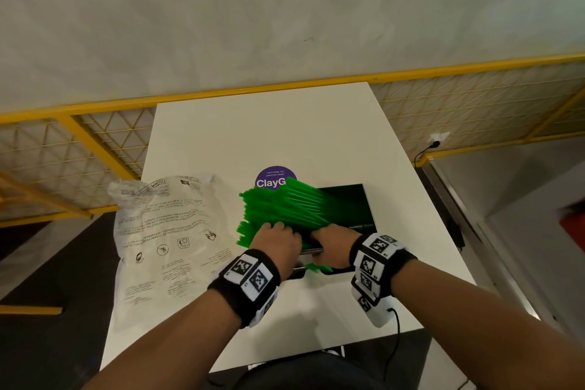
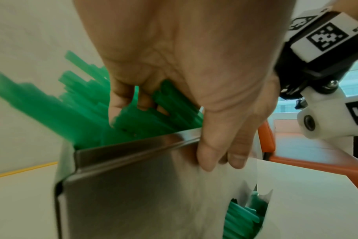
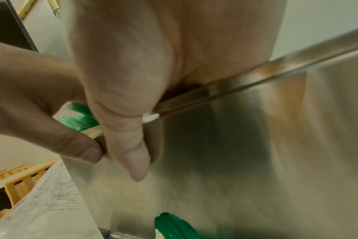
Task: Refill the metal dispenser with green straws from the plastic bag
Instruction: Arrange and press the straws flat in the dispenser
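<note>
Risk: green straws [image 1: 278, 209] sit skewed, their far ends fanned out past the fingers and overhanging the metal dispenser [image 1: 351, 206] rim. If pressed down while tilted like this, some would likely jam on the edge or spill onto the tabletop [image 1: 285, 133]. A few already poke from the lower front slot, below both thumbs.

Left hand [image 1: 278, 242]: palm down, fingers [image 2: 121, 100] curled into the bundle, thumb hooked over the near rim. Right hand [image 1: 332, 244]: just beside it, thumb on the front panel, other fingers hidden behind the rim; grip on straws not visible, so can't tell. Plastic bag [image 1: 171, 231] lies flat, left of the left hand.
</note>
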